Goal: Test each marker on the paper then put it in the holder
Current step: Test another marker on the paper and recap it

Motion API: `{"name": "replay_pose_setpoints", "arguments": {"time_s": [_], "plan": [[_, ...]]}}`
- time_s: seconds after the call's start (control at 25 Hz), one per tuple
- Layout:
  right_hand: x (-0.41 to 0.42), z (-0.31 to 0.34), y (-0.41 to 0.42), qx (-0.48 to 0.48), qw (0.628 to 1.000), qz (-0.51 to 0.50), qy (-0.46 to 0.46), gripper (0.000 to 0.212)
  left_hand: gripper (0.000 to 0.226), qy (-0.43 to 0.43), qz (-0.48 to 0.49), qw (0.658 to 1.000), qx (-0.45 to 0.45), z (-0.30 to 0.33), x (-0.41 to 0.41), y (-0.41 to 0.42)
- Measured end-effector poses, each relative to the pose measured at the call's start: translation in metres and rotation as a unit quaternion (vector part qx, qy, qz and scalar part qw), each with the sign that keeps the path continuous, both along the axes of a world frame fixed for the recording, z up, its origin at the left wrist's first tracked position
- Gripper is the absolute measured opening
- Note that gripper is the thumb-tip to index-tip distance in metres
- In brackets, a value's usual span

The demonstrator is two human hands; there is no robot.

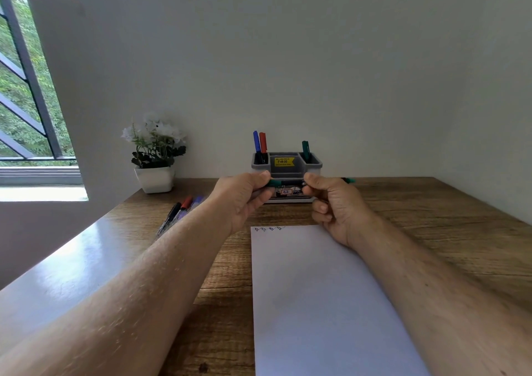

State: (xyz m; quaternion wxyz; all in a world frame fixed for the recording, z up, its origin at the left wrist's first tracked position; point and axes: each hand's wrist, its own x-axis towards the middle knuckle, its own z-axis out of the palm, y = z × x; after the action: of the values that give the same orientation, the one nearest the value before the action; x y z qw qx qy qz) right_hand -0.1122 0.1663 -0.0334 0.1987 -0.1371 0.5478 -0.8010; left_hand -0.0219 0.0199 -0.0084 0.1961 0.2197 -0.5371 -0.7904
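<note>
I hold a green marker (285, 182) level in front of the grey holder (313, 166). My left hand (241, 197) pinches its left end and my right hand (334, 202) grips its right part, with the green tip end poking out past my right fist. The holder has a blue marker (256, 142) and a red marker (263, 143) standing in its left compartment, and a green one (305, 149) in its right. A white sheet of paper (316, 303) lies below my hands, with small test marks along its top edge. Loose markers (180, 210) lie on the table to the left.
A white pot with white flowers (155, 156) stands at the back left of the wooden table (431, 226). A window with bars (26, 87) is at the far left. The wall runs right behind the holder.
</note>
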Motion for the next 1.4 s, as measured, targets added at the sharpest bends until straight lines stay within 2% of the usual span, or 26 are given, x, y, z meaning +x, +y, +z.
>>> {"name": "replay_pose_setpoints", "arguments": {"time_s": [0.12,0.24,0.4,0.56,0.88,1.12,1.24,1.4], "plan": [[0.001,0.001,0.001,-0.007,1.000,0.007,-0.009,0.002,0.030,0.006,0.015,1.000,0.009,-0.001,0.001,-0.001],[0.002,0.003,0.002,0.000,1.000,0.015,-0.012,0.018,0.027,0.008,0.029,0.999,0.014,-0.002,0.003,-0.005],[0.005,0.003,-0.001,0.028,1.000,0.005,0.002,0.009,0.020,0.013,0.024,1.000,-0.006,-0.004,0.003,-0.002],[0.006,0.004,-0.001,0.030,0.999,-0.015,0.003,0.008,0.013,0.030,0.029,0.997,-0.059,-0.006,0.002,0.001],[0.013,0.011,0.006,0.012,1.000,-0.009,-0.019,0.006,0.015,0.122,0.039,0.976,-0.177,-0.008,0.005,0.008],[0.007,0.010,0.007,-0.021,0.998,-0.008,-0.057,0.007,0.019,0.121,0.062,0.964,-0.228,-0.016,-0.004,0.018],[0.005,0.008,0.006,-0.027,0.998,-0.005,-0.056,0.008,0.021,0.139,0.066,0.966,-0.207,-0.013,-0.005,0.023],[0.006,0.009,0.006,-0.002,0.999,0.013,-0.035,0.015,0.030,0.189,0.068,0.974,-0.106,-0.010,-0.005,0.025]]}}
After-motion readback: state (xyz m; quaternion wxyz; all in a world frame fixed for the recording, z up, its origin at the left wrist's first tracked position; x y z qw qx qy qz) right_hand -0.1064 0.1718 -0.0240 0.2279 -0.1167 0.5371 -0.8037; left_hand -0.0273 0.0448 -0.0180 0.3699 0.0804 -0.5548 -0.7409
